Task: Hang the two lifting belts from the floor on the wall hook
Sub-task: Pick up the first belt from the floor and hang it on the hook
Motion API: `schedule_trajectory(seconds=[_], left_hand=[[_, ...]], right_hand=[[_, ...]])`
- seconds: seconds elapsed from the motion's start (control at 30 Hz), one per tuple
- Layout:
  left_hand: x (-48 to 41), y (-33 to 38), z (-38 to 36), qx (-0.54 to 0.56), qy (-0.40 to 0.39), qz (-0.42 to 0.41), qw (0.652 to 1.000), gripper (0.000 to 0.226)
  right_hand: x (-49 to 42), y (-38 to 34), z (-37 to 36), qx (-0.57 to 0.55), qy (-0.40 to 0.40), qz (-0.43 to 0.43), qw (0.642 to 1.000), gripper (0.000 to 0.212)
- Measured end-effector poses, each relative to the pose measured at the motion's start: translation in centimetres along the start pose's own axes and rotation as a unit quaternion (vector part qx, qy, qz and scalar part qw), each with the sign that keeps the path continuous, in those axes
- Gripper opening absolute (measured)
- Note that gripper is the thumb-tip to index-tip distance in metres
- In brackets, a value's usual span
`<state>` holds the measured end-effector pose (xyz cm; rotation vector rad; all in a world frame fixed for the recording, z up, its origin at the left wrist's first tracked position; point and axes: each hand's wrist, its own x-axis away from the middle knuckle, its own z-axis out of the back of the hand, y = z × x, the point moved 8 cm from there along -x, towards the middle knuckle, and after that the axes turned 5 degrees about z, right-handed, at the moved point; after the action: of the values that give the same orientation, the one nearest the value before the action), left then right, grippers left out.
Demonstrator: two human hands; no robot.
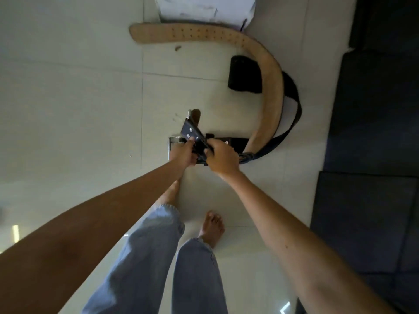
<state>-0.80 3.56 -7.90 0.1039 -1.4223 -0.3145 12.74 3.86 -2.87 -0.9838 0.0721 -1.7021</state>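
A tan leather lifting belt point(269, 87) curves across the pale floor from top centre down toward my hands. Its dark buckle end point(192, 132) with metal rivets is lifted slightly, and both hands grip it. My left hand point(184, 152) holds the buckle end from the left, and my right hand point(221, 157) clasps it from the right. A black lifting belt point(292, 118) lies on the floor under and beside the tan one, and one black end point(243, 73) sits inside the curve. No wall hook is visible.
Dark floor mats point(371, 137) cover the right side. A white object point(204, 7) stands at the top edge by the tan belt's tip. My bare feet point(212, 227) and jeans legs are just below my hands on the tiled floor point(68, 98).
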Motion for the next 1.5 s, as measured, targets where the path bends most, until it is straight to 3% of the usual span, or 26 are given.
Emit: schedule_trajectory(seconds=[0.1,0.27,0.4,0.57,0.7,0.97,1.27,1.37,1.5], left_hand=[[6.3,3.7,0.5,0.113,-0.03,-0.007,0.993,0.037],[22.0,14.0,2.8,0.192,-0.101,-0.137,0.967,0.035],[38.7,22.9,5.2,0.148,-0.129,-0.279,0.94,0.043],[56.1,29.4,8.2,0.063,-0.076,-0.447,0.889,0.06],[67.0,30.1,9.5,0.049,-0.098,-0.512,0.852,0.057],[80.3,31.5,11.7,0.075,-0.082,-0.642,0.758,0.04],[90.1,35.1,14.0,0.119,-0.069,-0.733,0.666,0.052],[91.3,35.4,14.7,0.142,-0.042,-0.738,0.659,0.047],[92.1,35.6,15.3,0.132,-0.018,-0.743,0.655,0.043]], right_hand=[[4.0,-5.4,6.2,-0.054,0.044,0.045,0.997,0.016],[10.7,-14.3,21.4,-0.189,0.165,0.071,0.966,0.02],[18.3,-22.2,33.1,-0.299,0.209,0.088,0.927,0.023],[27.9,-29.8,40.7,-0.406,0.243,0.099,0.875,0.02],[34.1,-34.5,45.8,-0.47,0.251,0.121,0.838,0.017],[42.0,-42.1,57.3,-0.453,0.31,0.243,0.8,0.019],[46.9,-47.3,63.0,-0.428,0.32,0.343,0.772,0.017],[46.7,-46.3,60.0,-0.417,0.275,0.345,0.794,0.011],[46.3,-43.1,54.3,-0.365,0.266,0.309,0.837,0.023]])
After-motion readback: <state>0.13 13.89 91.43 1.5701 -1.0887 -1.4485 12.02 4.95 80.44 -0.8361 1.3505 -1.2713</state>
